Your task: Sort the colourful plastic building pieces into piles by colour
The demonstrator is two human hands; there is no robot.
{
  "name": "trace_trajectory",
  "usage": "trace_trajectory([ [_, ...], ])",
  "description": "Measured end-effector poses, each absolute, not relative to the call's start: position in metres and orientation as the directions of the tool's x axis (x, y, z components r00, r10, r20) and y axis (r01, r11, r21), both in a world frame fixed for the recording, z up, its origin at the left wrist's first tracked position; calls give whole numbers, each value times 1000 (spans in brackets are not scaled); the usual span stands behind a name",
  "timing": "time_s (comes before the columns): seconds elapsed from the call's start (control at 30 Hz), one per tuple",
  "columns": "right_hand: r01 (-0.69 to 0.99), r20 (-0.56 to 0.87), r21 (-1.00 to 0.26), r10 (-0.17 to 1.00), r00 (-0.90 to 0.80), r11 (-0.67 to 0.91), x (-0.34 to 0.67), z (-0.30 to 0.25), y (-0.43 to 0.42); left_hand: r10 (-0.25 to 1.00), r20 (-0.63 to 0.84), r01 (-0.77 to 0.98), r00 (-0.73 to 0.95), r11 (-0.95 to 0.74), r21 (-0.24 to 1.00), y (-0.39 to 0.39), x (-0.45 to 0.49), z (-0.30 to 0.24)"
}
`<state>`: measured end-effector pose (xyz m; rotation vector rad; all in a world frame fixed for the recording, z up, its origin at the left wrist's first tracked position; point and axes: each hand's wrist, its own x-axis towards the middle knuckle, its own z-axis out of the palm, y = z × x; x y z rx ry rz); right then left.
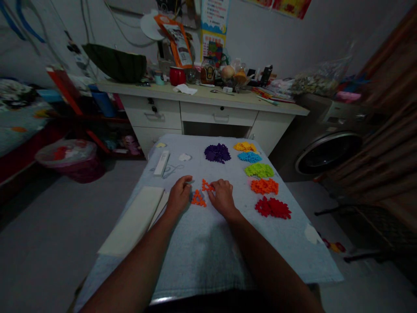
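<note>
Both my hands rest on a pale blue towel-covered table (208, 243). My left hand (179, 195) lies with curled fingers just left of an orange triangle piece (198, 199). My right hand (223, 195) pinches a second orange triangle piece (206, 186) at its fingertips. Heaps of small plastic pieces lie to the right: purple (217, 153), yellow (244, 147), blue (249, 157), green (259, 170), orange (264, 186) and red (273, 208).
A cream flat pad (135, 219) lies at the table's left edge, with a white stick-like object (161, 163) beyond it. A cluttered white desk with drawers (208, 108) stands behind; a washing machine (329, 148) at right; a pink bin (70, 158) at left.
</note>
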<state>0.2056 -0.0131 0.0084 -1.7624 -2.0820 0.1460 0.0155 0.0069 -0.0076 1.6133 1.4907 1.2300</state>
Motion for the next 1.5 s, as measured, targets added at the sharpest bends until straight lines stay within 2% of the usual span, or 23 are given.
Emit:
trace_trajectory([
  [0.2,904,220,-389,971,-98,180,208,3,-10,971,237,449,-41,-194,872,7,15,-9],
  [0.33,880,273,-436,960,-68,186,221,10,-10,971,236,466,-32,-194,863,9,15,-9],
  [0.47,869,368,-476,928,55,137,263,28,-12,969,247,491,-29,-202,848,9,15,-9],
  [0.6,879,411,-477,882,231,-8,328,47,-21,968,248,507,-25,-202,838,9,15,-9],
  [0.77,855,338,-431,827,449,-289,392,54,-38,967,256,532,-13,-210,820,9,16,-10],
  [1.17,872,227,-308,860,456,-381,406,50,-37,953,304,602,2,-244,760,11,15,-16],
  [1.37,850,252,-324,828,501,-416,402,51,-39,954,299,613,12,-243,751,10,14,-15],
  [1.43,855,304,-365,821,483,-368,392,57,-39,956,294,610,12,-241,755,9,16,-12],
  [1.5,882,335,-414,863,377,-225,374,63,-38,959,285,601,3,-229,766,8,17,-9],
])
